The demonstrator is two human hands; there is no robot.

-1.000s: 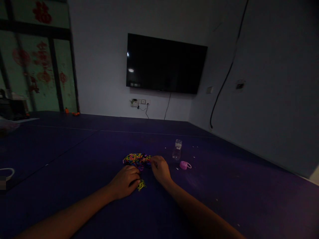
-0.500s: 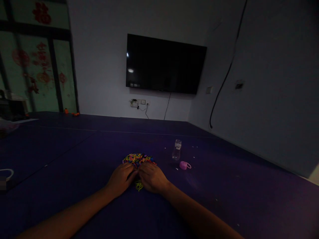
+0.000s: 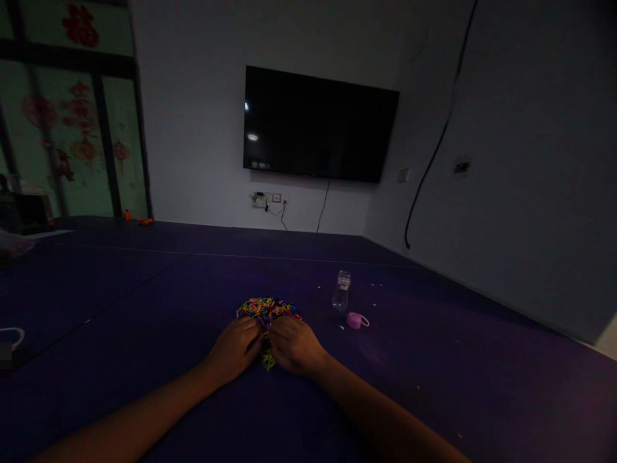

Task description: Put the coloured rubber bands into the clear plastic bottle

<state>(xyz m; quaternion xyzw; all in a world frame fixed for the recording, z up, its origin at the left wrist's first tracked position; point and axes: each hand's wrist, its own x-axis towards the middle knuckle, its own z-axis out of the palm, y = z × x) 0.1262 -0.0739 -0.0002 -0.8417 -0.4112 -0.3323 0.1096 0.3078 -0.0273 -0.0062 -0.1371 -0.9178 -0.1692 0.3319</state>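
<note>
A heap of small colourful rubber bands [image 3: 266,308] lies on the dark purple floor mat [image 3: 434,379] just ahead of my hands. My left hand [image 3: 235,349] and my right hand [image 3: 294,346] rest knuckles-up on the mat, side by side and touching, fingers curled. Between them they pinch a small yellow-green bunch of bands [image 3: 267,360] that pokes out below the fingers. The fingertips are hidden under the knuckles.
A small clear bottle [image 3: 342,290] stands to the right of the heap, with a pink lid [image 3: 356,319] lying in front of it. A white loop [image 3: 12,335] lies at the far left. A wall-mounted dark screen [image 3: 318,125] and white walls bound the mat.
My right hand has come back from the right edge of the heap toward me and joined my left hand over the yellow-green bunch. In the last half second neither hand has moved much.
</note>
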